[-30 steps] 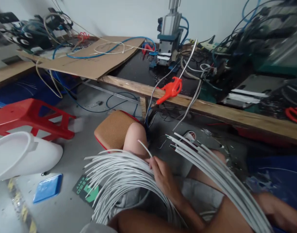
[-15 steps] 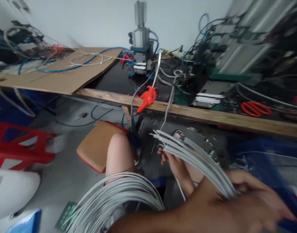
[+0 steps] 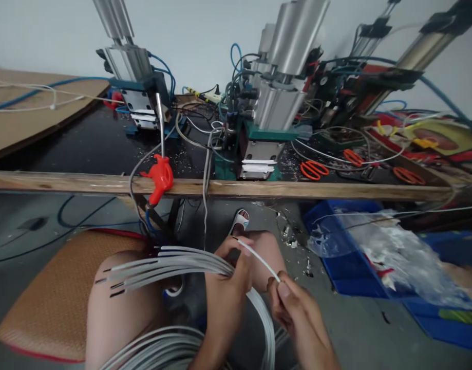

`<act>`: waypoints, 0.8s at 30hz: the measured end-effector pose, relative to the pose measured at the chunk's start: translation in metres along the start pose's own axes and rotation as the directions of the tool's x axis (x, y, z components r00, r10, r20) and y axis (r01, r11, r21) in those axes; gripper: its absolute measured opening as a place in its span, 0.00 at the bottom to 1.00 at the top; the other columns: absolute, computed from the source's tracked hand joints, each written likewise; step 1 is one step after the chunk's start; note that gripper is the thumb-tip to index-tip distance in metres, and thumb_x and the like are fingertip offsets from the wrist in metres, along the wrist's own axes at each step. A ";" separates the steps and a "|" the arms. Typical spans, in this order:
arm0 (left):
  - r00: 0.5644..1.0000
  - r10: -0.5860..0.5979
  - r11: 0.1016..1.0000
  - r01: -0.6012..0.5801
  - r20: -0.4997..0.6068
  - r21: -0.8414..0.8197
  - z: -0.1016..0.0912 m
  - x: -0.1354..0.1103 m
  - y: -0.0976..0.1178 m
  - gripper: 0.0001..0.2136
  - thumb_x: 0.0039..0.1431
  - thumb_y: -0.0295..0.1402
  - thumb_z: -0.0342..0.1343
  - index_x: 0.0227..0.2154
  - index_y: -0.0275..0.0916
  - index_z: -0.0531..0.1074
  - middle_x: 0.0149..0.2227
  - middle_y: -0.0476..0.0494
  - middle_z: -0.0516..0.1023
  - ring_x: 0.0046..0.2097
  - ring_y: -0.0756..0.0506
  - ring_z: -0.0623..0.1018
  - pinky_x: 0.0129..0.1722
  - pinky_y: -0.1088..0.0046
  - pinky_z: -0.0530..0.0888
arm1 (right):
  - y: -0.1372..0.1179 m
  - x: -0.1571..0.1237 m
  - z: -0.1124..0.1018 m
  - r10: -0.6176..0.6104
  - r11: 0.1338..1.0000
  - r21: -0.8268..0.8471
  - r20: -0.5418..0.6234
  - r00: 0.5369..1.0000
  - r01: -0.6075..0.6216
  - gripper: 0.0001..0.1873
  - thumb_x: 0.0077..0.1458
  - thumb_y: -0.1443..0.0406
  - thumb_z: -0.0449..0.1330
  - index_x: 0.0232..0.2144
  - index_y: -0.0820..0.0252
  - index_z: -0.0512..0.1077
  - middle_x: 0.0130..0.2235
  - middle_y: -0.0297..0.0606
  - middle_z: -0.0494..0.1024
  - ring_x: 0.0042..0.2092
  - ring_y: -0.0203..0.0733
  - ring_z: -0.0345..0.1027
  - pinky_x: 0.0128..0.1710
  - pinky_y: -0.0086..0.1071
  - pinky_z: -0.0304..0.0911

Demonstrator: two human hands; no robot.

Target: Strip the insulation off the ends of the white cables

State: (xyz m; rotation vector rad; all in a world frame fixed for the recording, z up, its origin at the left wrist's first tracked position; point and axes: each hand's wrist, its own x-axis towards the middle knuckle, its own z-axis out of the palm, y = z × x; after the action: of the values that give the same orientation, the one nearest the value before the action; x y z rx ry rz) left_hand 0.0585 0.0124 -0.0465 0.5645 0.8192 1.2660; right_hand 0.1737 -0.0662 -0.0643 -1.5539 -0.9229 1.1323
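My left hand [image 3: 230, 285] is wrapped round a bundle of light grey cables [image 3: 174, 262], whose dark stripped ends fan out to the left over my thigh. Between the fingertips of my right hand [image 3: 297, 311] is pinched a single white cable [image 3: 261, 257]. Its dark tip reaches up to the thumb and fingers of my left hand; whether they grip it I cannot tell. From beneath my left hand the bundle curves down toward my lap. A thick coil of the same cable [image 3: 158, 347] rests on my lap, partly hidden by my left forearm.
Ahead, a bench with a wooden edge [image 3: 297, 190] carries pneumatic presses [image 3: 272, 103], orange-handled scissors [image 3: 315, 169] and loose wires. A red air gun [image 3: 158, 177] hangs at the edge. Blue bins [image 3: 336, 272] with plastic bags stand right, a woven-topped stool [image 3: 46, 288] left.
The view has swung right. My hands have come together in front of me, the bundle now points left in my left hand, and my right hand pinches one cable apart from it.
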 end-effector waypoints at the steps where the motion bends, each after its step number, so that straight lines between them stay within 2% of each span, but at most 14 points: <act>1: 1.000 0.018 1.000 -0.019 -0.008 -0.016 0.000 -0.002 0.001 0.15 0.56 0.46 0.71 0.31 0.39 0.78 0.17 0.62 0.53 0.18 0.57 0.51 0.17 0.82 0.51 | 0.001 -0.002 0.001 0.004 1.000 -0.012 -0.013 1.000 -0.004 0.31 0.63 0.39 0.57 0.22 0.54 0.62 0.25 0.32 0.64 0.27 0.38 0.56 0.25 0.31 0.56; 4: 0.997 0.073 0.996 -0.074 -0.031 -0.055 -0.003 -0.004 0.005 0.12 0.58 0.44 0.70 0.32 0.41 0.79 0.19 0.61 0.55 0.17 0.57 0.51 0.16 0.83 0.53 | 0.006 -0.004 0.002 -0.002 0.999 -0.039 -0.043 0.999 0.000 0.30 0.64 0.40 0.57 0.22 0.54 0.63 0.25 0.34 0.65 0.27 0.40 0.58 0.27 0.32 0.59; 9: 0.988 0.154 0.987 -0.155 -0.015 -0.038 -0.014 -0.006 0.015 0.08 0.61 0.41 0.69 0.32 0.43 0.81 0.24 0.57 0.65 0.17 0.59 0.55 0.16 0.83 0.54 | -0.001 -0.005 0.001 -0.043 0.987 -0.153 0.011 0.999 0.044 0.29 0.64 0.40 0.57 0.23 0.54 0.69 0.25 0.36 0.68 0.28 0.42 0.62 0.28 0.33 0.62; 12: 0.989 0.146 0.988 -0.146 0.003 0.048 -0.020 -0.009 0.023 0.09 0.61 0.41 0.69 0.31 0.42 0.81 0.26 0.53 0.69 0.18 0.58 0.56 0.16 0.81 0.55 | -0.023 -0.002 0.001 -0.121 0.957 -0.259 0.044 0.992 0.128 0.25 0.65 0.43 0.57 0.31 0.54 0.77 0.29 0.38 0.75 0.33 0.45 0.69 0.33 0.33 0.66; 14: 0.990 0.127 0.984 -0.134 0.064 0.116 -0.022 -0.012 0.028 0.08 0.60 0.39 0.69 0.30 0.40 0.82 0.27 0.50 0.71 0.19 0.56 0.58 0.17 0.80 0.55 | -0.043 0.001 0.004 -0.195 0.930 -0.293 0.113 0.974 0.220 0.21 0.67 0.46 0.57 0.36 0.53 0.79 0.30 0.37 0.77 0.33 0.44 0.71 0.34 0.32 0.67; 17: 0.978 0.106 0.986 -0.127 0.180 0.109 -0.021 -0.016 0.033 0.07 0.61 0.37 0.69 0.29 0.41 0.83 0.28 0.48 0.74 0.21 0.55 0.62 0.18 0.80 0.57 | -0.067 0.006 0.013 -0.288 0.887 -0.306 0.222 0.932 0.347 0.19 0.70 0.52 0.55 0.33 0.54 0.77 0.25 0.33 0.73 0.25 0.37 0.66 0.29 0.30 0.64; 20: 0.978 0.050 0.998 -0.043 0.204 -0.037 -0.018 -0.021 0.033 0.05 0.61 0.36 0.70 0.31 0.44 0.84 0.27 0.50 0.76 0.21 0.56 0.64 0.18 0.83 0.59 | -0.075 0.004 0.026 -0.386 0.847 -0.337 0.140 0.912 0.411 0.17 0.70 0.56 0.57 0.31 0.54 0.78 0.23 0.30 0.69 0.23 0.35 0.59 0.29 0.29 0.63; 24: 0.988 -0.029 0.975 0.062 0.154 -0.214 -0.013 -0.028 0.030 0.05 0.60 0.36 0.71 0.32 0.44 0.82 0.23 0.54 0.73 0.18 0.59 0.59 0.17 0.87 0.56 | -0.068 -0.004 0.037 -0.440 0.840 -0.341 0.030 0.898 0.423 0.15 0.69 0.59 0.57 0.33 0.53 0.80 0.21 0.28 0.65 0.21 0.33 0.53 0.25 0.28 0.60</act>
State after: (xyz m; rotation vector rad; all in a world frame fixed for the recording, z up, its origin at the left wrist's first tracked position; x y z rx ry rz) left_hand 0.0274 -0.0085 -0.0254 0.4549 0.5568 1.2365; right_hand 0.1345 -0.0437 -0.0008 -1.5234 -1.4101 0.6281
